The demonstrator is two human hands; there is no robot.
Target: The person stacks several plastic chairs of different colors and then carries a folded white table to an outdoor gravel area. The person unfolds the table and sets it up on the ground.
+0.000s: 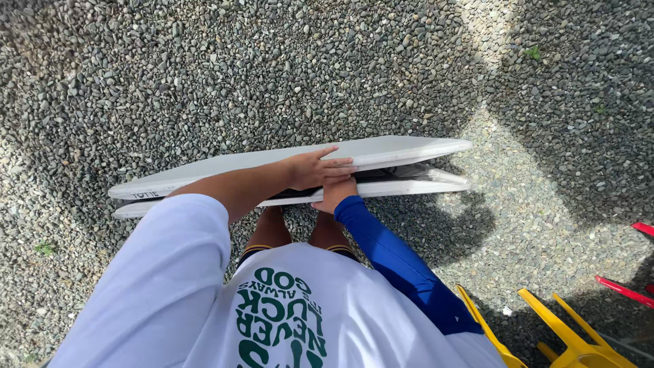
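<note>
Underfoot, grey pebble gravel (272, 75) covers the whole ground, part sunlit and part in shadow. Yellow plastic chair legs (565, 334) stand at the lower right, with red plastic pieces (623, 289) just beyond them near the frame edge. A white folding plastic table (381, 153), folded almost shut into two halves with a narrow gap between them, stands on its long edge on the gravel directly in front of the person's bare legs (272, 228). The left hand (317, 169) lies flat, fingers extended, pressed on the upper half. The right hand (335, 194), on a blue-sleeved arm, reaches beneath it to the table's near edge; its grip cannot be determined.
</note>
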